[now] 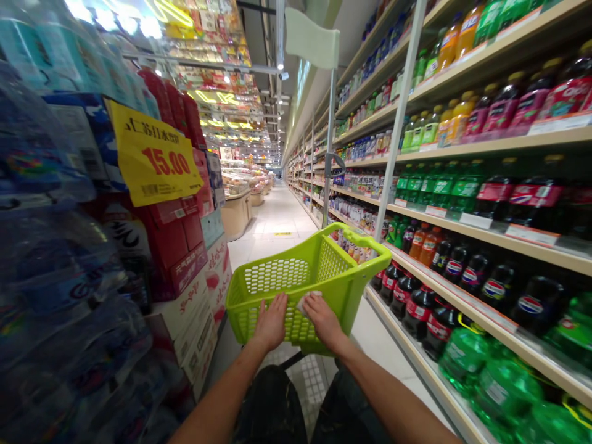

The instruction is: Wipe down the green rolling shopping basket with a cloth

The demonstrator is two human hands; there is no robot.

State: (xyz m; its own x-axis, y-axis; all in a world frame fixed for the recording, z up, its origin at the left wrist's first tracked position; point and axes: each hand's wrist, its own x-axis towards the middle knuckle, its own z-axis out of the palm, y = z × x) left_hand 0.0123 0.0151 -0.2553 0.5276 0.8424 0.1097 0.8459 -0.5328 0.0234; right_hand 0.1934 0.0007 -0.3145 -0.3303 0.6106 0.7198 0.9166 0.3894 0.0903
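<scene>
A lime-green plastic shopping basket cart stands in the aisle right in front of me. My left hand rests on its near rim, fingers laid over the edge. My right hand is beside it on the same rim, fingers curled over a small white folded paper pressed against the rim. The basket looks empty inside.
Shelves of soft-drink bottles run along the right. Stacked water packs and red cartons with a yellow 15.00 price sign crowd the left. The tiled aisle floor stretches ahead. A white sign on a pole hangs above.
</scene>
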